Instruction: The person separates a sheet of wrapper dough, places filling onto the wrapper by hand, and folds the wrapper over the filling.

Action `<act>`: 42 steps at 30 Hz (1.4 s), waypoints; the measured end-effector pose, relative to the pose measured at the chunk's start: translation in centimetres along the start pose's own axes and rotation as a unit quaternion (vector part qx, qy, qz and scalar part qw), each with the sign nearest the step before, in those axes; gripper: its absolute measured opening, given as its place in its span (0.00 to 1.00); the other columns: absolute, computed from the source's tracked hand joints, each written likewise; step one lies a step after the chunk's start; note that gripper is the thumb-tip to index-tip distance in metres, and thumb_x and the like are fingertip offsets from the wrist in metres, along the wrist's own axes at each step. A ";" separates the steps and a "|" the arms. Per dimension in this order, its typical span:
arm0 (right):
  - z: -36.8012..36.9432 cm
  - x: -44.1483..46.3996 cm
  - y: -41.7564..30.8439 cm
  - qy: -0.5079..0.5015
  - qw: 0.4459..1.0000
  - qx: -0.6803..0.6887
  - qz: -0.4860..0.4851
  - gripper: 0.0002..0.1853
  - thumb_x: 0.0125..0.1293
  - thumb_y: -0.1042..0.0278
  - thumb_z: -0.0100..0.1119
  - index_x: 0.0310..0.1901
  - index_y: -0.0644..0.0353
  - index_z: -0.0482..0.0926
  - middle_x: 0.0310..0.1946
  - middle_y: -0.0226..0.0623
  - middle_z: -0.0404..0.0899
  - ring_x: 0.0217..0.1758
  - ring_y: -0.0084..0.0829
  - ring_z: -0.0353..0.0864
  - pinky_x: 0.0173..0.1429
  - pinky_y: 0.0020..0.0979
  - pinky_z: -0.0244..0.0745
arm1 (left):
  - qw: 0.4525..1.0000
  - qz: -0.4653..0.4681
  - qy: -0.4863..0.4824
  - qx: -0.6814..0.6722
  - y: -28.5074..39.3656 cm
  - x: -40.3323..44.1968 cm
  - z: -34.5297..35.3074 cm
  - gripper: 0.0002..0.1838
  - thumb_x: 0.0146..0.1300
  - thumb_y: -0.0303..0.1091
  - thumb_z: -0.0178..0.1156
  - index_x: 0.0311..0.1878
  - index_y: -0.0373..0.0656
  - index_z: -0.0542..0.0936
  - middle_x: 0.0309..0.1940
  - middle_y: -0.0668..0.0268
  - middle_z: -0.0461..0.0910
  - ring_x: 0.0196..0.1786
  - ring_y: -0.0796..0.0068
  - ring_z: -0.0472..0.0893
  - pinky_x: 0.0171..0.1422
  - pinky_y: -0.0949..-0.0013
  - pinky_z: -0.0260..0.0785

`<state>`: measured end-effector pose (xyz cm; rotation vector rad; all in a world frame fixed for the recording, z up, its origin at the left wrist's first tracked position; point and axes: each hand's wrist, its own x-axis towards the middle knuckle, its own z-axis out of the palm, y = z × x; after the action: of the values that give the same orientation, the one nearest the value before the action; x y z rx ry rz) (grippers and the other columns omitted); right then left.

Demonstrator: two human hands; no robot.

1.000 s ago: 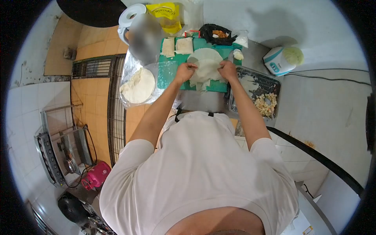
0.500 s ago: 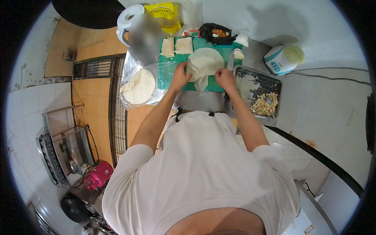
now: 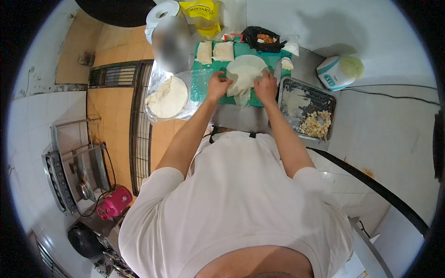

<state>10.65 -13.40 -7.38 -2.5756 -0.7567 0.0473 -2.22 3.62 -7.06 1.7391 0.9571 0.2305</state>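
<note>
the steel counter (image 3: 241, 116) seems open before the green board (image 3: 254, 100), with the tray (image 3: 295, 100) blocking its right side.

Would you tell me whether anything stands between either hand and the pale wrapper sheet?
Nothing visible does: the left hand is at the left edge of the wrapper sheet, the right hand at its right. The metal tray lies farther right, out of the way.

hands (image 3: 219, 86) 2 | folded parcels (image 3: 223, 51) 2 | tray (image 3: 295, 103) 1 | yellow pouch (image 3: 206, 23) 1
</note>
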 end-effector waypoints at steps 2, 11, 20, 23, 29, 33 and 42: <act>0.6 2.3 0.4 -0.037 0.998 -0.033 0.034 0.22 0.60 0.58 0.67 0.52 0.63 0.79 0.50 0.50 0.81 0.55 0.55 0.79 0.56 0.50 0.78 | 0.999 0.012 -0.036 -0.013 0.3 1.0 0.0 0.30 0.51 0.30 0.71 0.60 0.38 0.75 0.37 0.58 0.86 0.39 0.66 0.86 0.44 0.65 0.77; -0.1 3.6 1.5 -0.108 0.989 0.102 0.025 0.09 0.56 0.67 0.62 0.35 0.61 0.85 0.43 0.47 0.86 0.50 0.49 0.84 0.55 0.44 0.79 | 0.999 0.007 -0.024 0.023 -4.0 2.1 1.7 0.29 0.50 0.34 0.73 0.57 0.36 0.79 0.36 0.56 0.87 0.40 0.63 0.87 0.49 0.63 0.79; -7.1 -2.9 -1.1 -0.097 0.936 0.305 -0.146 0.09 0.56 0.69 0.64 0.37 0.63 0.82 0.36 0.45 0.86 0.41 0.46 0.86 0.49 0.39 0.78 | 0.985 0.141 -0.095 -0.037 -1.7 -0.9 -0.4 0.10 0.54 0.28 0.64 0.40 0.34 0.81 0.34 0.60 0.83 0.37 0.69 0.81 0.45 0.69 0.72; -9.0 -5.3 -1.3 -0.115 0.928 0.333 -0.119 0.08 0.57 0.71 0.64 0.37 0.64 0.82 0.35 0.44 0.86 0.41 0.43 0.86 0.49 0.37 0.78 | 0.959 0.205 -0.142 -0.136 -0.6 -4.7 -3.0 0.05 0.54 0.24 0.60 0.34 0.35 0.77 0.36 0.65 0.81 0.42 0.75 0.77 0.47 0.71 0.68; -10.1 -7.2 -1.1 -0.141 0.915 0.369 -0.085 0.10 0.57 0.71 0.65 0.40 0.66 0.83 0.36 0.43 0.86 0.41 0.39 0.87 0.50 0.33 0.78 | 0.923 0.132 -0.233 -0.275 0.7 -8.9 -6.3 0.03 0.49 0.24 0.55 0.29 0.39 0.75 0.32 0.70 0.75 0.38 0.80 0.71 0.43 0.72 0.62; -8.9 -6.3 -0.5 -0.250 0.879 0.404 -0.030 0.13 0.59 0.68 0.65 0.44 0.65 0.84 0.40 0.44 0.86 0.44 0.40 0.87 0.51 0.34 0.79 | 0.900 0.101 -0.251 -0.342 2.3 -9.8 -7.5 0.03 0.46 0.24 0.52 0.27 0.41 0.72 0.29 0.72 0.72 0.35 0.81 0.69 0.39 0.74 0.57; -0.1 -0.9 -1.9 -0.130 0.990 0.047 0.039 0.21 0.59 0.56 0.68 0.50 0.61 0.83 0.44 0.48 0.84 0.50 0.50 0.84 0.55 0.48 0.79 | 0.923 0.096 -0.185 -0.323 2.6 -11.1 -9.0 0.05 0.47 0.22 0.52 0.25 0.44 0.68 0.24 0.73 0.70 0.29 0.82 0.66 0.35 0.74 0.56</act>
<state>8.92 -12.52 -6.59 -2.5365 -0.7243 0.4409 -13.44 2.09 2.04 1.1953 0.3642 0.2913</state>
